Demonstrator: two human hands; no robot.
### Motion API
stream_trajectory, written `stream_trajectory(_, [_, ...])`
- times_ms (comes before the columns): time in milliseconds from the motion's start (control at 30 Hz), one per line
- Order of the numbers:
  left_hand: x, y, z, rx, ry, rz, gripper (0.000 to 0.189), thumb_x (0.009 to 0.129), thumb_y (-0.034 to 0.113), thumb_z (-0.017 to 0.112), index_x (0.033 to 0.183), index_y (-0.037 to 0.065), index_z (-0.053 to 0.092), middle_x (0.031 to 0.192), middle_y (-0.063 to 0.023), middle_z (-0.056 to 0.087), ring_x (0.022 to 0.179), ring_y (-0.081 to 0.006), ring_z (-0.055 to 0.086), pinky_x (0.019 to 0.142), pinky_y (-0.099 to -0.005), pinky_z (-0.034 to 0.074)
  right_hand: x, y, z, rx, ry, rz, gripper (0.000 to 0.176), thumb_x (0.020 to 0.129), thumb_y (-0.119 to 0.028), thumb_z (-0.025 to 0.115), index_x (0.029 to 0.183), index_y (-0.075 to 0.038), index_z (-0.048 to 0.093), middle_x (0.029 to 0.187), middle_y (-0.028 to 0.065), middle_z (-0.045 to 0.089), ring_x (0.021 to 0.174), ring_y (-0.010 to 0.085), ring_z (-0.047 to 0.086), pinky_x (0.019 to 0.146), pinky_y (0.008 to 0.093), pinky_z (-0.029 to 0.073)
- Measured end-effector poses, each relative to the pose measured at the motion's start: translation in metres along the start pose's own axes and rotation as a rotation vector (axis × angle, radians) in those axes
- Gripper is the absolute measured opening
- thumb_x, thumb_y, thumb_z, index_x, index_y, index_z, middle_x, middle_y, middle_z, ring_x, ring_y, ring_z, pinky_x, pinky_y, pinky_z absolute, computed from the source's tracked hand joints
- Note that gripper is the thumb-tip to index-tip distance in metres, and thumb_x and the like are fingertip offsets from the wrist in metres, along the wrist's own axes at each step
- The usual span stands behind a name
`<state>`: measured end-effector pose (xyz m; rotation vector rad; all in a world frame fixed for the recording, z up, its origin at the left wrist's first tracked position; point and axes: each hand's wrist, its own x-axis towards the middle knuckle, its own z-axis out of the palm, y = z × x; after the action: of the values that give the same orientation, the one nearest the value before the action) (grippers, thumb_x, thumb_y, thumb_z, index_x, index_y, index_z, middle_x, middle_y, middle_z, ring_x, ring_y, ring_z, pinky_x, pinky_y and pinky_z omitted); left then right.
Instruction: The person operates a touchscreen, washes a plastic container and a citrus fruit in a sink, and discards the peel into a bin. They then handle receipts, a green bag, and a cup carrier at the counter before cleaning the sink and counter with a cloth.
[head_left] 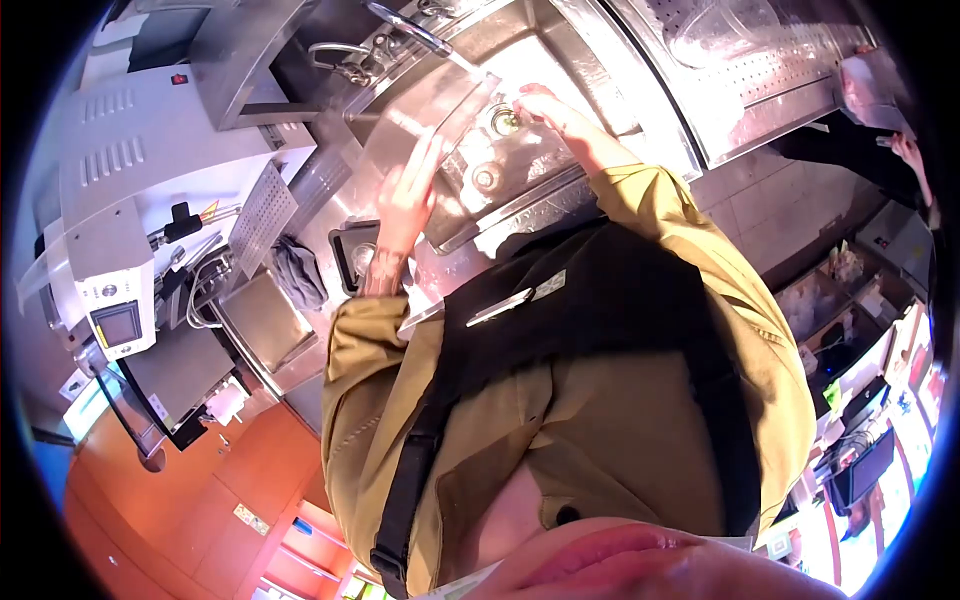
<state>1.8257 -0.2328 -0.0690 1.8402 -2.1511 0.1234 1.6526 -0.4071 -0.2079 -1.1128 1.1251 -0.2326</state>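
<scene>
My left hand is at the left edge of the sink, fingers bent against a clear rectangular plastic container that slants up toward the faucet. Over the basin, my right hand has its fingers curled together; what they hold, if anything, I cannot make out. Just below those fingertips lies a round drain fitting with something greenish in it. Nearer to me in the basin sits another small round piece. Bright glare covers much of the wet metal.
Left of the sink are a black tray, a grey cloth and a white machine with a screen. A perforated metal drainboard extends to the right. Another person in dark clothing stands at the far right.
</scene>
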Motion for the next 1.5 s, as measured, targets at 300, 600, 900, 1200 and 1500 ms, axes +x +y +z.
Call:
stream_trajectory(300, [0.091, -0.026, 0.121, -0.076, -0.079, 0.28, 0.061, 0.065, 0.003, 0.059, 0.123, 0.021, 0.052, 0.11, -0.0005, 0.06, 0.073, -0.0218, 0.059, 0.062, -0.0348, 0.052, -0.046, 0.004, -0.037, -0.069, 0.209, -0.184, 0.029, 0.08, -0.032, 0.06, 0.084, -0.003, 0.057, 0.061, 0.009, 0.053, 0.052, 0.0208, 0.05, 0.049, 0.0339, 0.041])
stream_trajectory(600, [0.143, -0.052, 0.192, -0.19, -0.271, -0.043, 0.052, 0.074, 0.008, 0.053, 0.125, 0.016, 0.048, 0.118, -0.0124, 0.054, 0.091, -0.032, 0.06, 0.078, -0.0378, 0.048, -0.072, 0.001, -0.067, -0.224, 0.382, -0.299, 0.031, 0.08, -0.031, 0.06, 0.09, -0.002, 0.056, 0.064, 0.0115, 0.055, 0.055, 0.0236, 0.052, 0.052, 0.0352, 0.042])
stream_trajectory(900, [0.059, -0.115, 0.132, -1.113, 0.012, -0.807, 0.061, 0.069, -0.01, 0.047, 0.129, -0.005, 0.041, 0.12, -0.0097, 0.056, 0.093, -0.0128, 0.054, 0.061, -0.0233, 0.044, -0.087, -0.02, -0.067, -0.447, 0.453, -0.44, 0.033, 0.08, -0.031, 0.06, 0.096, -0.001, 0.056, 0.068, 0.0139, 0.056, 0.059, 0.0265, 0.054, 0.055, 0.0365, 0.043])
stream_trajectory(1200, [-0.014, -0.121, 0.11, -1.533, -0.192, -1.293, 0.048, 0.067, -0.007, 0.047, 0.114, 0.003, 0.053, 0.109, -0.0078, 0.059, 0.048, -0.0068, 0.046, 0.037, -0.0185, 0.035, -0.115, -0.054, -0.066, -0.711, 0.533, -0.565, 0.037, 0.08, -0.03, 0.059, 0.102, 0.0, 0.055, 0.072, 0.0163, 0.058, 0.063, 0.0293, 0.056, 0.059, 0.0378, 0.044])
stream_trajectory(1500, [0.046, -0.081, 0.18, -1.73, -0.528, -1.179, 0.023, 0.082, 0.003, 0.049, 0.104, 0.006, 0.055, 0.077, -0.0015, 0.06, 0.043, -0.0054, 0.041, 0.034, -0.0192, 0.032, -0.168, -0.073, -0.057, -0.81, 0.683, -0.54, 0.049, 0.08, -0.028, 0.059, 0.119, 0.001, 0.049, 0.086, 0.0225, 0.06, 0.08, 0.035, 0.059, 0.07, 0.0398, 0.047])
